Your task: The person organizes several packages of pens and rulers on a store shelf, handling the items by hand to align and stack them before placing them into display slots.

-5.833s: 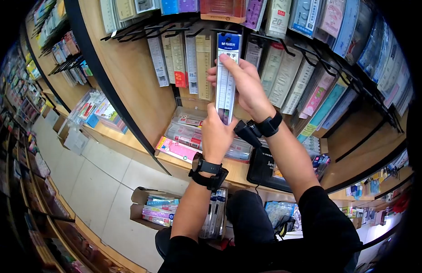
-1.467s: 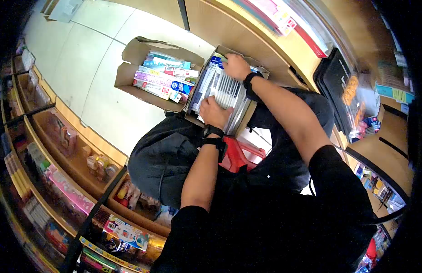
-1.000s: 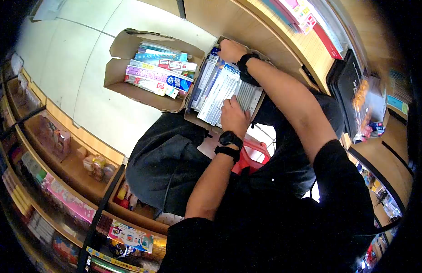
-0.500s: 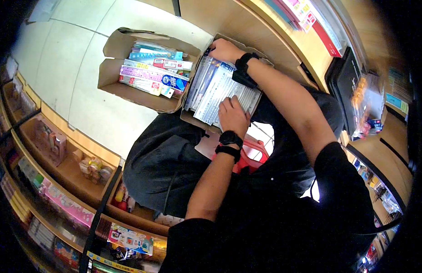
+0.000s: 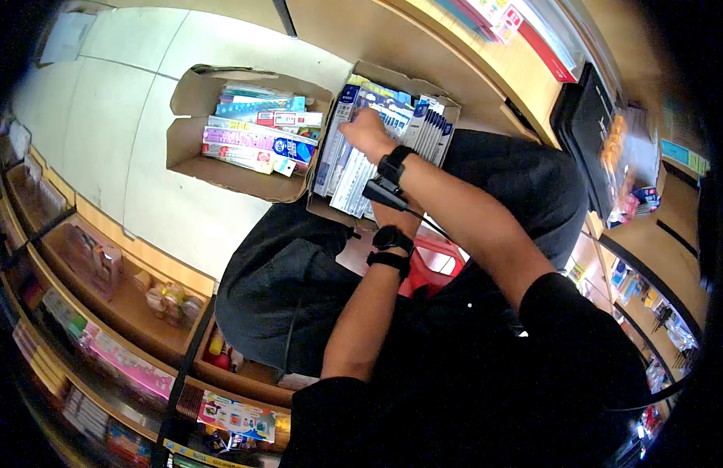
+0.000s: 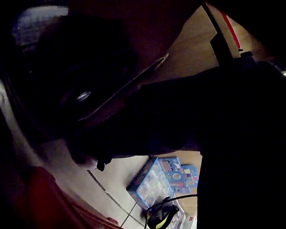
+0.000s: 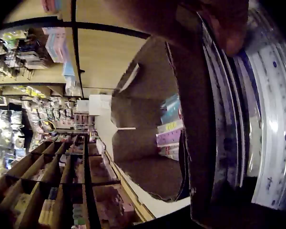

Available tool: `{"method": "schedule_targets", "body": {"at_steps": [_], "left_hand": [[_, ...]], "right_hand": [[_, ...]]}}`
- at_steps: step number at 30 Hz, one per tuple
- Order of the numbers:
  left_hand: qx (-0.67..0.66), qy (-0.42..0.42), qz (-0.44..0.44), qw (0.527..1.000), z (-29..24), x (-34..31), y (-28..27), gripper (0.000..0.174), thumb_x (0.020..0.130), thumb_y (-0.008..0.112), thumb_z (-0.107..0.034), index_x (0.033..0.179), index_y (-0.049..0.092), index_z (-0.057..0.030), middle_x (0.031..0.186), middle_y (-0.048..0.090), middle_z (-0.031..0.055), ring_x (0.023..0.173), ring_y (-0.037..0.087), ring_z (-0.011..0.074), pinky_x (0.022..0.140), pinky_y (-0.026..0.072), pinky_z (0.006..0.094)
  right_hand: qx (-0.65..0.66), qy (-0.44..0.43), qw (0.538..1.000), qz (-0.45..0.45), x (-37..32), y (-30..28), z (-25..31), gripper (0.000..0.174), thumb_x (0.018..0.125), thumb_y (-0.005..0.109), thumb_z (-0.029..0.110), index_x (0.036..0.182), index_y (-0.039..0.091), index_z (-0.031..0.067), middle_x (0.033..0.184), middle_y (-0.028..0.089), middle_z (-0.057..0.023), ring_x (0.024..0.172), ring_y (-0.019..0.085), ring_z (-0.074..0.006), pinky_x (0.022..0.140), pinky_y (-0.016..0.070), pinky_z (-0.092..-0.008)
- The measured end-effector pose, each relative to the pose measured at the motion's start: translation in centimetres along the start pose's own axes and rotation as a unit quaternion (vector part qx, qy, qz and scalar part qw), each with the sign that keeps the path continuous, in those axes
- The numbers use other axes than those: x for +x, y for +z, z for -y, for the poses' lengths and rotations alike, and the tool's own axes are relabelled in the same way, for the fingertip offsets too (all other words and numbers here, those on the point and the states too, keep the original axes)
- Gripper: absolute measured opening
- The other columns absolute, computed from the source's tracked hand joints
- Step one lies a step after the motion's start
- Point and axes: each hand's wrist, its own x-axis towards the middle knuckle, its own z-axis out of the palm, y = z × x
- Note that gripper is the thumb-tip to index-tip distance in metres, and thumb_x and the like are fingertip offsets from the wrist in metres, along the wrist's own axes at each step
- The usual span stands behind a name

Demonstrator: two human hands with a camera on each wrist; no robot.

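In the head view, clear ruler packs (image 5: 350, 183) with blue tops fill the right cardboard box (image 5: 450, 93). My right hand (image 5: 366, 131) is over their upper left part, its curled fingers pinching the edge of one. The right wrist view has fingertips (image 7: 233, 40) against the edges of upright ruler packs (image 7: 276, 124). Below the right wrist lies my left hand (image 5: 396, 218) at the box's near side; the right wrist and its camera hide its fingers. The left wrist view is too dark to tell what that hand touches.
A second open box (image 5: 191, 152) with colourful packs stands to the left. A wooden shelf edge (image 5: 486, 78) and black tray (image 5: 583, 140) are at the right. My knees flank a red plastic thing (image 5: 433, 269); low shelves (image 5: 135, 304) stand at left.
My right hand has come from the box's far left corner toward me and now covers the left hand's fingers. More blue pack tops show, and the packs lie differently.
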Motion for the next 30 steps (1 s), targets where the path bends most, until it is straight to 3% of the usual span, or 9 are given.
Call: {"method": "schedule_targets", "body": {"at_steps": [3,7,11,12,14,20,27,29,30], "left_hand": [[-0.14,-0.004,-0.031,0.99,1.4,-0.5,1.0,0.035,0.076,0.07,-0.019,0.104,0.056,-0.0037,0.105,0.064,0.0103,0.098,0.06,0.0238,0.085,0.0462,0.036],[-0.078,0.055,0.003,0.995,1.2,-0.1,0.6,0.04,0.077,0.071,-0.019,0.111,0.054,-0.0031,0.109,0.063,0.0089,0.101,0.059,0.0225,0.088,0.0455,0.0358],[-0.067,0.014,-0.003,0.998,0.7,-0.5,0.0,0.039,0.08,0.068,-0.015,0.113,0.053,-0.0017,0.111,0.063,0.0104,0.101,0.059,0.0229,0.089,0.045,0.0359],[0.13,0.032,0.062,0.989,1.0,-0.4,-0.3,0.036,0.083,0.063,-0.015,0.115,0.052,-0.0008,0.113,0.062,0.0112,0.102,0.059,0.0234,0.089,0.0447,0.0358],[0.433,0.075,0.164,0.883,2.0,-0.6,-0.3,0.034,0.086,0.059,-0.016,0.116,0.052,-0.0002,0.114,0.061,0.0117,0.103,0.058,0.0239,0.089,0.0445,0.0357],[0.109,-0.001,0.114,0.988,4.8,-0.5,0.1,0.034,0.086,0.059,-0.021,0.114,0.054,-0.0014,0.113,0.062,0.0103,0.101,0.058,0.0243,0.088,0.0453,0.0364],[-0.024,-0.012,0.127,0.992,7.4,-0.3,0.9,0.035,0.087,0.059,-0.027,0.112,0.056,-0.0027,0.112,0.063,0.0086,0.099,0.059,0.0248,0.087,0.0463,0.0372],[-0.036,-0.004,0.135,0.99,7.6,-0.1,0.9,0.036,0.087,0.059,-0.029,0.112,0.056,-0.0031,0.112,0.063,0.0082,0.098,0.059,0.0249,0.086,0.0465,0.0374],[-0.036,0.0,0.137,0.99,7.8,-0.1,0.9,0.036,0.087,0.059,-0.03,0.112,0.057,-0.0033,0.112,0.063,0.008,0.098,0.059,0.025,0.086,0.0467,0.0375]], "right_hand": [[-0.02,0.005,0.997,-0.068,-1.0,0.8,1.0,0.037,0.071,0.069,0.025,0.087,0.064,-0.0084,0.087,0.065,-0.0274,0.085,0.064,-0.0398,0.075,0.0507,-0.0423],[-0.045,0.059,0.995,-0.061,-0.9,0.7,2.1,0.038,0.071,0.073,0.029,0.085,0.066,-0.005,0.095,0.065,-0.0253,0.091,0.064,-0.0388,0.08,0.0524,-0.0439],[-0.074,0.071,0.993,-0.066,-0.4,0.7,2.6,0.039,0.072,0.07,0.028,0.094,0.064,-0.0039,0.1,0.064,-0.0248,0.093,0.064,-0.0377,0.081,0.0525,-0.0431],[-0.078,0.078,0.992,-0.054,-0.4,0.7,2.7,0.037,0.074,0.066,0.023,0.099,0.062,-0.0036,0.1,0.064,-0.025,0.093,0.064,-0.0366,0.081,0.0529,-0.0425],[-0.092,0.086,0.99,-0.066,-0.2,1.3,3.0,0.034,0.075,0.064,0.021,0.099,0.062,-0.0038,0.102,0.064,-0.0248,0.094,0.064,-0.0369,0.082,0.0527,-0.0429],[-0.071,0.083,0.992,-0.06,0.8,3.3,1.3,0.031,0.073,0.059,0.015,0.097,0.062,-0.0056,0.101,0.063,-0.0271,0.095,0.062,-0.0396,0.083,0.0517,-0.0444],[-0.059,0.082,0.994,-0.034,-0.2,2.0,2.6,0.034,0.072,0.058,0.014,0.097,0.061,-0.0094,0.101,0.062,-0.0299,0.096,0.062,-0.0402,0.083,0.0515,-0.0436],[-0.081,0.073,0.991,-0.071,-0.2,1.8,2.5,0.036,0.071,0.063,0.018,0.094,0.062,-0.0098,0.098,0.063,-0.0295,0.095,0.063,-0.0387,0.082,0.0521,-0.0425],[-0.064,0.065,0.993,-0.079,-0.3,1.5,2.2,0.035,0.069,0.067,0.022,0.082,0.064,-0.0098,0.088,0.065,-0.0287,0.084,0.065,-0.0382,0.077,0.0536,-0.0406]]}}
